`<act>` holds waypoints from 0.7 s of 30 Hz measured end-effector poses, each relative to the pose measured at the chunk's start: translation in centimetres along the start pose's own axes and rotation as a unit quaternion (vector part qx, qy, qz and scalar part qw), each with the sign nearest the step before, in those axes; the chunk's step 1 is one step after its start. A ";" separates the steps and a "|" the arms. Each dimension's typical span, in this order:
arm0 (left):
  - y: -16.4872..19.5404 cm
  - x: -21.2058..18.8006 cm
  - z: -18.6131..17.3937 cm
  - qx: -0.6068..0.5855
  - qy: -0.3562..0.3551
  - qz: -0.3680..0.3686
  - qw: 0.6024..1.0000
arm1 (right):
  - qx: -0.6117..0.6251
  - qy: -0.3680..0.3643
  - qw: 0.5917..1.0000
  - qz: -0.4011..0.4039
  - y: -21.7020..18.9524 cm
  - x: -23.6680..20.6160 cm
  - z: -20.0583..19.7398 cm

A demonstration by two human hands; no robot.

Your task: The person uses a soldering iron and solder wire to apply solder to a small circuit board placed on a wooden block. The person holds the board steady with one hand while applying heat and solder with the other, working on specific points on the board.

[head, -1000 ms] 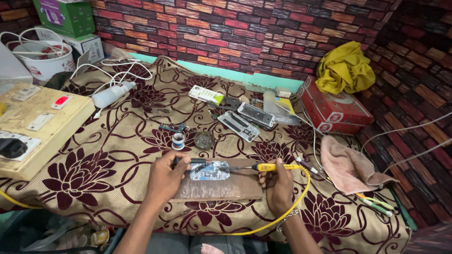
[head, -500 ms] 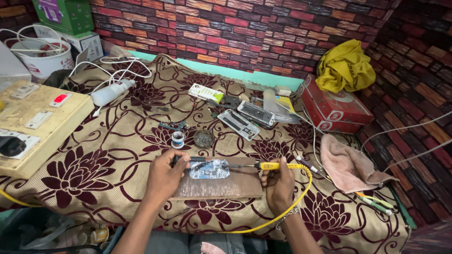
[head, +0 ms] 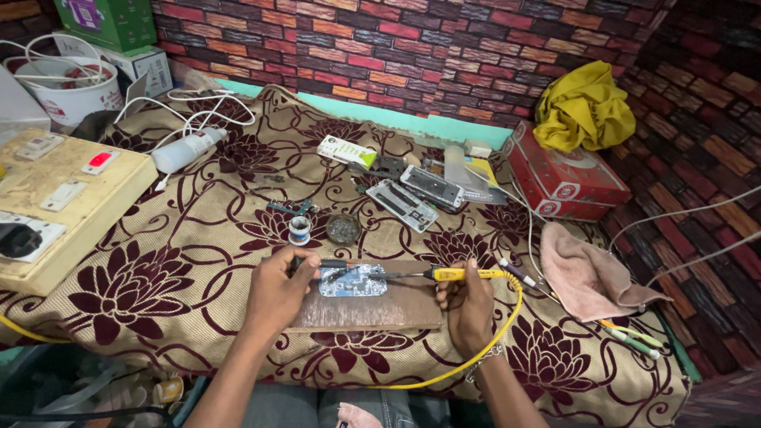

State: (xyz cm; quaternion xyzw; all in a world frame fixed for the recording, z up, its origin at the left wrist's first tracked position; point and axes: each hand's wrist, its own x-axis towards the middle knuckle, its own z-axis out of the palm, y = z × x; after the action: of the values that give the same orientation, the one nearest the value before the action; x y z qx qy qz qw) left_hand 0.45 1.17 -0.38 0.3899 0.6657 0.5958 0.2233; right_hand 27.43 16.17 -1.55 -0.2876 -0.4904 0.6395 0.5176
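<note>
My right hand (head: 468,305) fingers grip yellow-handled soldering iron (head: 456,274), tip on small blue circuit board (head: 353,280) atop brown wooden board (head: 372,305). Left hand (head: 277,289) fingers pinch thin dark tool (head: 325,263) at board edge. Small round dark tin (head: 343,228) nearby, contents unclear.

Brick-patterned wall (head: 412,55) in red and dark tones across 12 o'clock, turning a corner at 2 o'clock, teal ledge (head: 396,119) along its base, maroon-flowered beige cloth (head: 158,261) covering the surface (evenly lit), cream switchboard (head: 55,190) at 9 o'clock
</note>
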 end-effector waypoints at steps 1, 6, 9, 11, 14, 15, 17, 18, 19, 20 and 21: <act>0.1 0.0 0.0 0.015 -0.004 -0.019 1.000 | -0.008 -0.002 1.000 -0.002 0.0 0.1 0.0; 0.5 -0.2 0.0 0.029 -0.007 -0.030 0.999 | -0.013 -0.008 1.000 -0.004 0.0 0.1 -0.1; 0.5 -0.1 0.0 0.029 -0.005 -0.026 0.999 | -0.003 -0.006 1.000 0.003 -0.1 0.1 0.0; 0.3 -0.1 -0.1 0.012 -0.005 -0.014 1.000 | -0.001 -0.007 1.000 0.002 -0.2 0.0 0.1; 0.1 -0.1 -0.1 0.003 -0.002 -0.004 1.000 | 0.004 -0.007 1.000 0.000 -0.3 -0.1 0.2; 0.0 0.0 -0.1 0.002 0.000 -0.003 1.000 | 0.006 -0.008 1.000 -0.001 -0.3 -0.2 0.2; -0.1 -0.1 0.0 0.006 0.001 -0.001 1.000 | 0.024 0.003 1.000 0.003 -0.3 -0.1 0.1; -0.1 0.0 0.0 0.008 0.003 0.000 1.000 | 0.034 0.008 0.999 0.005 -0.2 0.0 0.1; -0.1 0.0 -0.1 0.009 0.002 -0.003 1.000 | 0.035 0.014 0.999 0.004 -0.2 0.0 0.1; -0.1 0.0 -0.1 0.011 0.001 -0.006 1.000 | 0.036 0.021 0.999 0.003 -0.1 0.0 0.0; -0.1 0.0 0.0 0.012 0.000 -0.009 1.000 | 0.037 0.028 0.999 0.002 0.0 0.1 -0.1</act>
State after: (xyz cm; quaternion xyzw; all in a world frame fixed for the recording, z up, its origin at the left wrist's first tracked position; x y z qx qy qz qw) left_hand 0.37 1.17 -0.51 0.3861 0.6765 0.5857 0.2240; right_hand 27.52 16.30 -1.56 -0.2869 -0.4509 0.6499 0.5404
